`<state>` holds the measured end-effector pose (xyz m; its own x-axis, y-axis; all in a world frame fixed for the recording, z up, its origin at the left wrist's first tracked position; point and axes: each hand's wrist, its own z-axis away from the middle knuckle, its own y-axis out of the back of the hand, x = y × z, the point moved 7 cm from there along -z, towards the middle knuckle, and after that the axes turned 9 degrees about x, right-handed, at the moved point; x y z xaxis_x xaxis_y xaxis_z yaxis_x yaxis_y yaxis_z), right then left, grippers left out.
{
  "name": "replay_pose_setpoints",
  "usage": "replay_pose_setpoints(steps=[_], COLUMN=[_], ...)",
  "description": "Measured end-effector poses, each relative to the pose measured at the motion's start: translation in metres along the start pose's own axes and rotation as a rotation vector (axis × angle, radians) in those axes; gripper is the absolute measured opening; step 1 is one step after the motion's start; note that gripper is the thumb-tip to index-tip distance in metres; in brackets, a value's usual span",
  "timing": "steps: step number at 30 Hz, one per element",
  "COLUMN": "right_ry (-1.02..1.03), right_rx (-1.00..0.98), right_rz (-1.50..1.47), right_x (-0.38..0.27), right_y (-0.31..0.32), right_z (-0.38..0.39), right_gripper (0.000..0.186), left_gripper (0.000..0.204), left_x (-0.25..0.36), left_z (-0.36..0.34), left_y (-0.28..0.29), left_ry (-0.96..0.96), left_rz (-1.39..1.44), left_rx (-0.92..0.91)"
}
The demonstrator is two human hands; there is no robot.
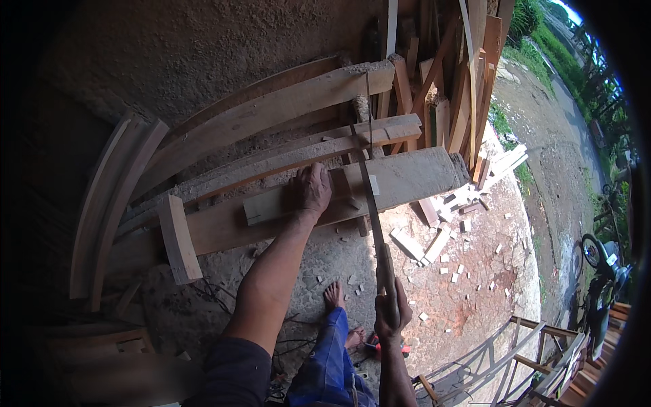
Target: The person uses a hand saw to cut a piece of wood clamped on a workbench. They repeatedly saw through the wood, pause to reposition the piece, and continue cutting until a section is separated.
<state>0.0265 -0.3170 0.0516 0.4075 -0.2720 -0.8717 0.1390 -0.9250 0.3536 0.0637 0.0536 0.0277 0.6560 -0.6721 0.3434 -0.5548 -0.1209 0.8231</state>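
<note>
My right hand [392, 308] is wrapped around the handle of a handsaw [370, 193]. The blade, seen nearly edge-on, runs away from me across a pale wooden strip [268, 207] on top of a wide plank [424, 178]. A short pale end of the strip shows just right of the blade. My left hand [315, 186] presses down on the strip, left of the blade, with its fingers curled over. Shadow hides its fingertips and part of the wood beneath. How deep the blade sits in the wood cannot be made out.
Beyond the plank lie a narrow beam [400, 129] and another long board [305, 91] by the wall. A short wooden block [179, 239] rests across the plank's left part. Upright timber [468, 88] leans at the back. Offcuts [434, 241] litter the floor; a motorbike [603, 278] stands far right.
</note>
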Motion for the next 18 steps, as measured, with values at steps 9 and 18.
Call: replay_pose_setpoints(steps=[9,18], right_ry=[-0.092,-0.146], right_rx=[-0.152,-0.124], right_rz=[-0.254,-0.28], right_x=[-0.039,-0.072], right_y=[0.054,0.086], right_z=[-0.035,-0.019], right_gripper=[0.062,0.059], left_gripper=[0.089,0.102], left_x=[0.009,-0.009], left_z=[0.033,0.028], left_y=[0.025,0.004], left_ry=[-0.321,-0.427], left_rz=[-0.17,0.071], left_rx=[-0.289,-0.398])
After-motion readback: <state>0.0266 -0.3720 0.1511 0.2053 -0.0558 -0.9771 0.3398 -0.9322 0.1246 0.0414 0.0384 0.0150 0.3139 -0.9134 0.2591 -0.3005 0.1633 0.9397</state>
